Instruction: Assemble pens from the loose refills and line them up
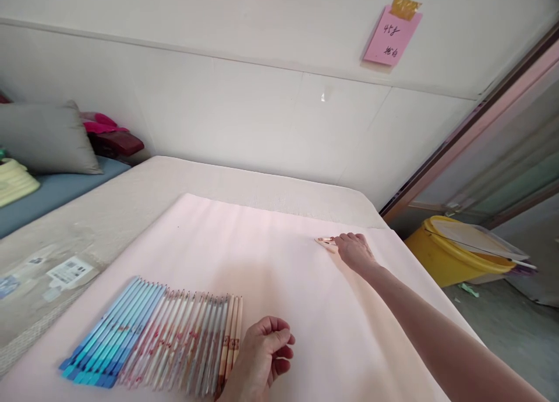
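A row of pens lies side by side on the pale pink sheet (279,239). At its left end are blue and turquoise pens (116,326); clear-barrelled pens with reddish marks (170,338) come after them, then greyish ones, and a few peach pens (233,326) at the right end. My left hand (266,352) is loosely closed beside the peach pens, thumb against the curled fingers, with nothing visible in it. Farther off to the right, my right hand (354,250) grips a peach pen (324,239) by one end. Another peach piece shows just below it, partly hidden.
Clear plastic wrap with a white label (70,272) covers the surface at left. Beyond are a grey pillow (48,137) and a blue cushion (74,183). A yellow bin (437,256) stands on the floor at right. A pink note (393,36) is taped to the wall.
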A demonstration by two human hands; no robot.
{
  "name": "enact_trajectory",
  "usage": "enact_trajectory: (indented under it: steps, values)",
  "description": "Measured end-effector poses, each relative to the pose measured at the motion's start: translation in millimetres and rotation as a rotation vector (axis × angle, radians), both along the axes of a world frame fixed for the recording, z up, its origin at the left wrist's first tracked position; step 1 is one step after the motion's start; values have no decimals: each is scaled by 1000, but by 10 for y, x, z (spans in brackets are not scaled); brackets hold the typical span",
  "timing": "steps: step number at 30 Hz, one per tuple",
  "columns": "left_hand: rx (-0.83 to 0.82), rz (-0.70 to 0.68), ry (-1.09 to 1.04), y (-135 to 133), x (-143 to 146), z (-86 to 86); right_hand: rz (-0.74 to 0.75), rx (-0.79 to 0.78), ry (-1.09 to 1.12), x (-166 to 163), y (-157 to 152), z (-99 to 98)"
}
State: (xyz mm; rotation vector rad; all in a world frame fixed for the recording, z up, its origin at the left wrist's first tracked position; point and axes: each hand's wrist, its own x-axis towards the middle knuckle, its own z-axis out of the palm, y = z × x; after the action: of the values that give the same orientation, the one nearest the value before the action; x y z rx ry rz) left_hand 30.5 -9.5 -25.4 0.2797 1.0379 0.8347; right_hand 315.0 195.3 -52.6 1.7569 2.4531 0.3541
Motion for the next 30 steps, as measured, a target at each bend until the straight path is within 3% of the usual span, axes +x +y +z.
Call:
enact_trajectory:
  steps: [7, 12, 19, 30]
  values:
    - [-14, 11, 11, 20, -2, -4, -108, -86, -19, -70, 288, -89]
    - [-27, 19, 17, 29, -21, -10, -111, -84, 17, -150, 289, -105]
    - [-19, 14, 20, 21, -25, -8, -63, -20, 54, -160, 150, -145]
    - [-20, 37, -4, 37, -49, 24, 68, -74, 71, -149, 422, -138]
